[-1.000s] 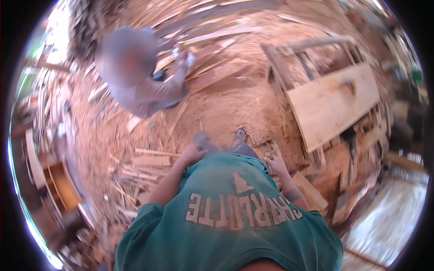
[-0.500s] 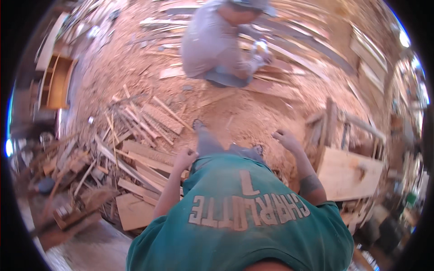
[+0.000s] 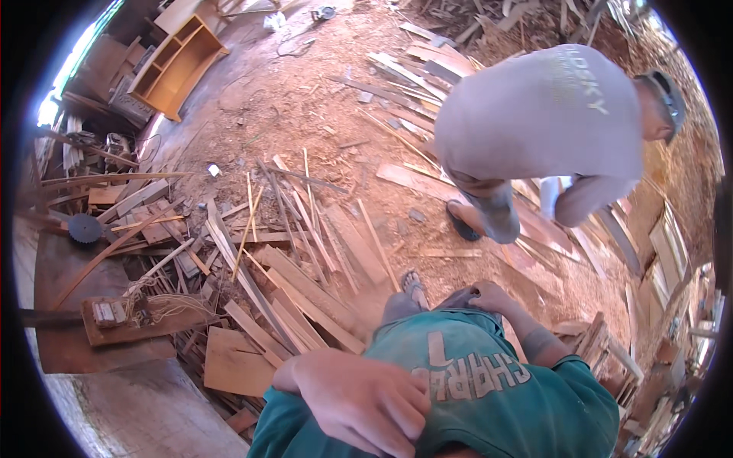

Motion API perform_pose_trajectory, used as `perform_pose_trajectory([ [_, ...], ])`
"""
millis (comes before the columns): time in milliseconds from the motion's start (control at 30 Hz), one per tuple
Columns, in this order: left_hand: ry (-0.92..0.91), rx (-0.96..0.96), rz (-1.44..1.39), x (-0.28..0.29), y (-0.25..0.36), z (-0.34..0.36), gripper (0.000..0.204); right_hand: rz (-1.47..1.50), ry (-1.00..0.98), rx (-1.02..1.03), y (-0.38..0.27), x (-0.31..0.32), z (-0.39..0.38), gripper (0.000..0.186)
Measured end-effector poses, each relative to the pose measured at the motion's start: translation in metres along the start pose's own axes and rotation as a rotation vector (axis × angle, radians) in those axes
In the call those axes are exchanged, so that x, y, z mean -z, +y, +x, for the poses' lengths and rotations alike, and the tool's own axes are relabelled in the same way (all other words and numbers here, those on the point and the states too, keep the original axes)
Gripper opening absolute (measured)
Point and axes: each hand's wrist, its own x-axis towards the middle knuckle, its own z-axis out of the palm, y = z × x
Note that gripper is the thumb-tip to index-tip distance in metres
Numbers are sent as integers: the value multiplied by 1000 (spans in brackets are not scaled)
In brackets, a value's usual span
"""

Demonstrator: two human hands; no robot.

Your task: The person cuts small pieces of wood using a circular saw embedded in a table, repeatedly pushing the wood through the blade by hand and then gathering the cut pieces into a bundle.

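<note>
My left hand [image 3: 359, 398] is raised close in front of my chest, back up. Its fingers are curled together against the green shirt [image 3: 466, 389], and their tips are partly hidden. Lower down, by my lap, my right hand [image 3: 490, 296] is closed, fingers bent inward beside the dark cloth over my legs. Whatever either hand may hold cannot be made out. My sandalled foot [image 3: 413, 287] rests on the sawdust-covered ground.
Ahead to the right, a person in a grey shirt [image 3: 534, 114] bends over long boards [image 3: 416, 181]. Wood strips [image 3: 305, 290] lie heaped at my left, near a round dark blade-like disc [image 3: 84, 229]. An orange-brown wooden cabinet [image 3: 179, 69] stands far left.
My view has swung left. My left hand has come up from beside my hip to my chest, and my right hand has drawn in to my lap. The other person appears farther right.
</note>
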Motion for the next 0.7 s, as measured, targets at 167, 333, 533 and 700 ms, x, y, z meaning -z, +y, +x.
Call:
perform_pose_trajectory([
  [167, 171, 9, 361, 44, 47, -53, 15, -68, -136, -80, -23, 46, 90, 43],
  [333, 1125, -228, 641, 60, 79, -100, 14, -153, -73, -68, -62, 60, 199, 42],
  [533, 1420, -331, 650, 185, 105, -118, 9, -33, -286, -96, -114, 76, 369, 41],
  [700, 1521, -361, 607, 311, 140, -126, 12, 69, -367, -306, -159, 120, 518, 43],
])
